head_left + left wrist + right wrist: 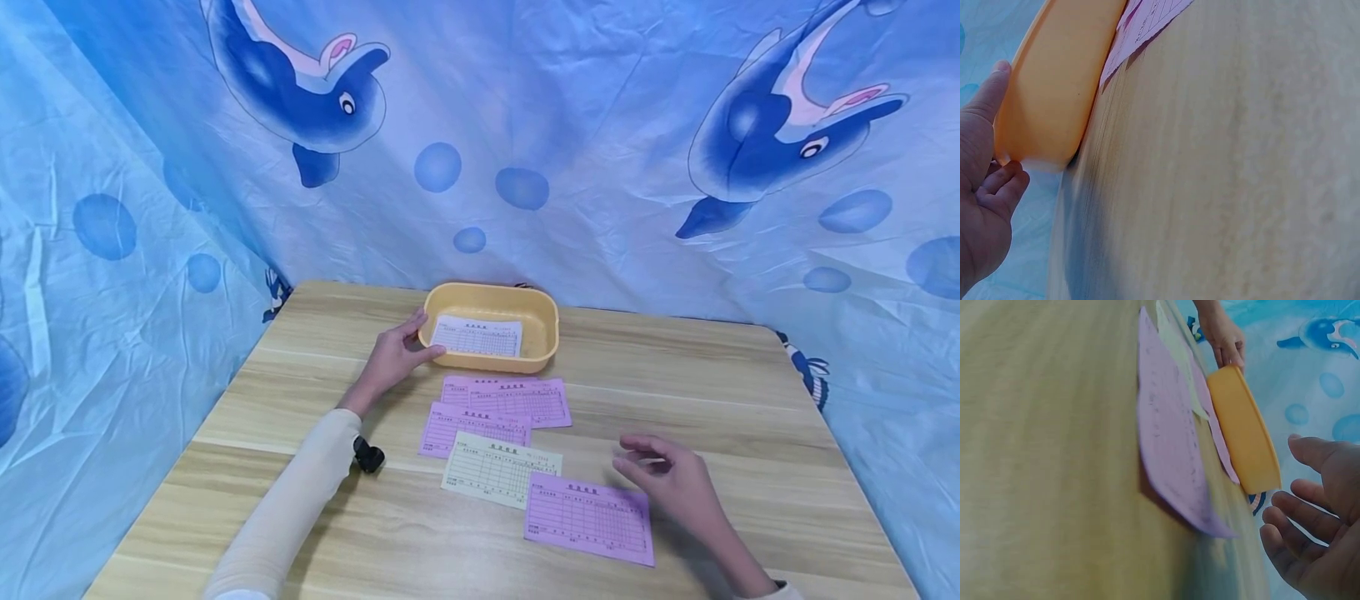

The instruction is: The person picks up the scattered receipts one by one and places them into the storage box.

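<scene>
My left hand grips the left end of an orange-yellow plastic tray, with the thumb at its front rim and the fingers round the outer side. White printed receipt slips lie inside the tray, on its left. My right hand hovers over the table at the right, fingers loosely bent and holding nothing. Nearest to it lies a pink receipt slip, whose near corner curls up in the right wrist view. That slip overlaps the corner of a pale green slip.
More pink slips lie overlapping between the green one and the tray. The wood-grain table reaches back to a blue curtain printed with dolphins. A black strap piece shows at the left wrist.
</scene>
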The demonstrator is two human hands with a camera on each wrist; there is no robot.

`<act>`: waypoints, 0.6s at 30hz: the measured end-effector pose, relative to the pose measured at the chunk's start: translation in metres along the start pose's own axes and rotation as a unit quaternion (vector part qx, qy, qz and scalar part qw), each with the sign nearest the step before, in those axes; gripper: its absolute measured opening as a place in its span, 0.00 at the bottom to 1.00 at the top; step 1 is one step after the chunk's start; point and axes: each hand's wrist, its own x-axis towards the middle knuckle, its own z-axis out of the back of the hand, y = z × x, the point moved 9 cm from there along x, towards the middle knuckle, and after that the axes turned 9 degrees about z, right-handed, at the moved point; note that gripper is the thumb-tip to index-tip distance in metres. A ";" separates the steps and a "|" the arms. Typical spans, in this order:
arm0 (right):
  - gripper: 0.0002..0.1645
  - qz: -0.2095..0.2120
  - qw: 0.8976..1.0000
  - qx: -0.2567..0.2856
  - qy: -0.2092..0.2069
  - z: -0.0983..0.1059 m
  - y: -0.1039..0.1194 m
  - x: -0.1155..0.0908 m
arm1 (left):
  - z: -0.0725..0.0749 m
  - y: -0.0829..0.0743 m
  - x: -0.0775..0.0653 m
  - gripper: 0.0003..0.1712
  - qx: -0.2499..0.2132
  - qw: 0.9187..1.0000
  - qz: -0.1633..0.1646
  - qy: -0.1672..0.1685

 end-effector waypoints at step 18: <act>0.23 -0.047 0.998 -0.030 0.003 0.006 -0.016 -0.038 | 0.001 0.000 0.000 0.54 -0.002 1.000 -0.001 0.003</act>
